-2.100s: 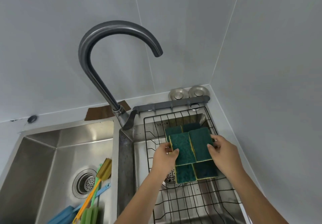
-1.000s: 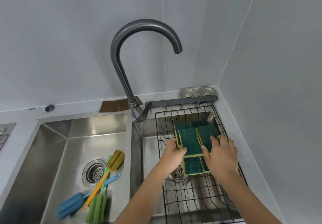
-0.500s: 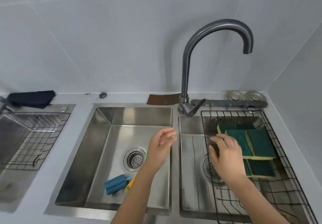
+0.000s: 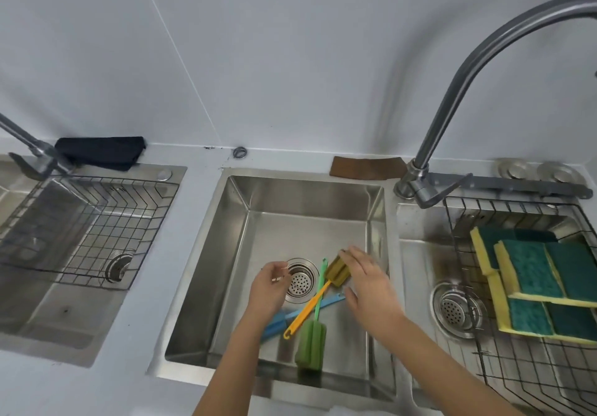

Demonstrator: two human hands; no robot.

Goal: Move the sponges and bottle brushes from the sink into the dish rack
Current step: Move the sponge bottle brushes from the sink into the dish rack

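— Both grips open, empty: left hand (image 4: 270,289) and right hand (image 4: 365,283) low over bottle brushes (image 4: 311,305) in sink (image 4: 245,231).

— Sponges (image 4: 536,283) already in dish rack (image 4: 504,205); brushes left.

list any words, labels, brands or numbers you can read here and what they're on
None: no readable text shows anywhere in this view.
The sponges in the dish rack, the three bottle brushes in the sink, the faucet and the dark cloth bear no visible print.
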